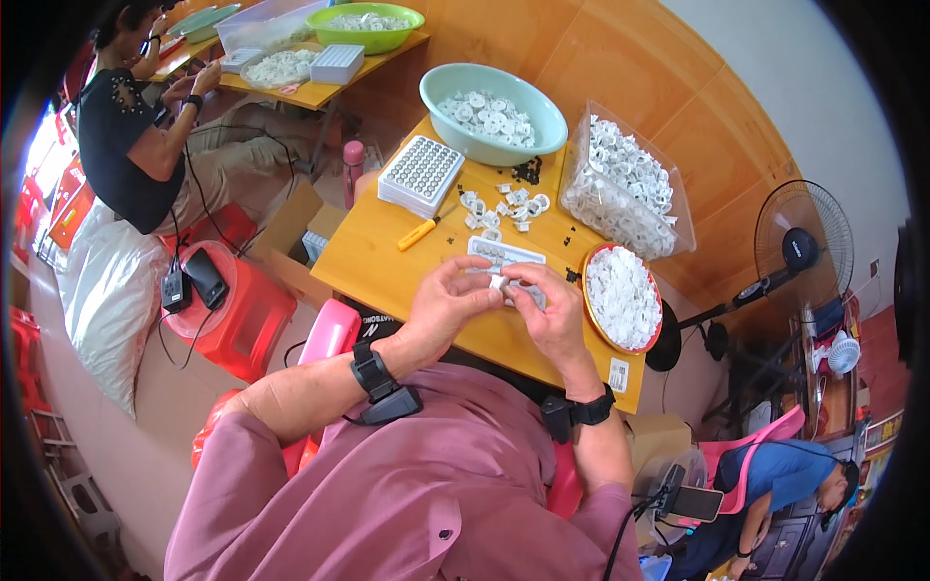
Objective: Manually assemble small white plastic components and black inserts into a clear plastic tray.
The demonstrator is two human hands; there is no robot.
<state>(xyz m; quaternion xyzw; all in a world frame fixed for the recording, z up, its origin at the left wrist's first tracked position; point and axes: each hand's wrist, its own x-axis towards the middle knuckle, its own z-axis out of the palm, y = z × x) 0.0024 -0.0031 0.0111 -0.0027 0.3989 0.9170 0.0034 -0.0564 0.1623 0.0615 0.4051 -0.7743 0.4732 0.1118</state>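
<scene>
Above the near part of the wooden table, my left hand and my right hand meet at the fingertips. Both are closed on a small white plastic part, pinched between thumbs and fingers; its exact kind is too small to tell. Just beyond and partly behind my fingers lies a white slotted tray with small round pieces in it. Several loose white round plastic fittings are scattered past the tray. To the right of my right hand, a red-rimmed plate is heaped with small white parts.
A yellow-handled screwdriver lies left of the tray, near stacked white trays. A teal basin and a clear bin hold white fittings. A standing fan is at right. Co-workers sit far left and lower right.
</scene>
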